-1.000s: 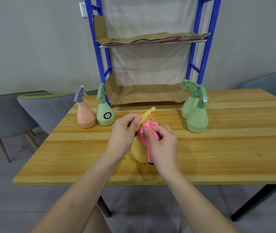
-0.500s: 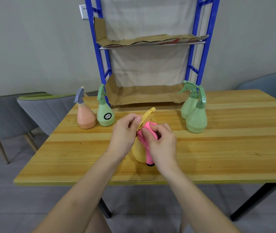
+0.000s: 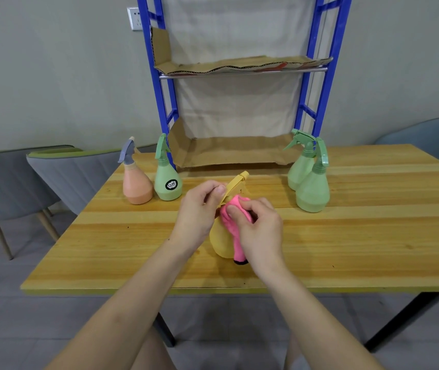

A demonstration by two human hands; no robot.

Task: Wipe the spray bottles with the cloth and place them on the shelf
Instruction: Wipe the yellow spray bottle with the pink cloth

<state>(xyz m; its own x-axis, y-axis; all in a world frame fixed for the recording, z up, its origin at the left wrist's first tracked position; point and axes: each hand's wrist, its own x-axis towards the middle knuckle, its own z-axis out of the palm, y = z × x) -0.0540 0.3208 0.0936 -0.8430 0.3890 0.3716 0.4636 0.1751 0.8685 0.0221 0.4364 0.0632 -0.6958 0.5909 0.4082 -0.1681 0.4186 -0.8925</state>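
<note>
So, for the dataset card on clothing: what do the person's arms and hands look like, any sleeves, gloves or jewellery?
The left forearm and right forearm are bare to the picture's edge, with no sleeves in view. The left hand and right hand are ungloved, and no ring, watch or wristband shows.

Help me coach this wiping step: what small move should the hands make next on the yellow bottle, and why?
Probably draw the pink cloth down the body of the yellow spray bottle. The right hand pinches the cloth high at the neck, the left hand holds the trigger head, and the body below the cloth is bare.
</note>
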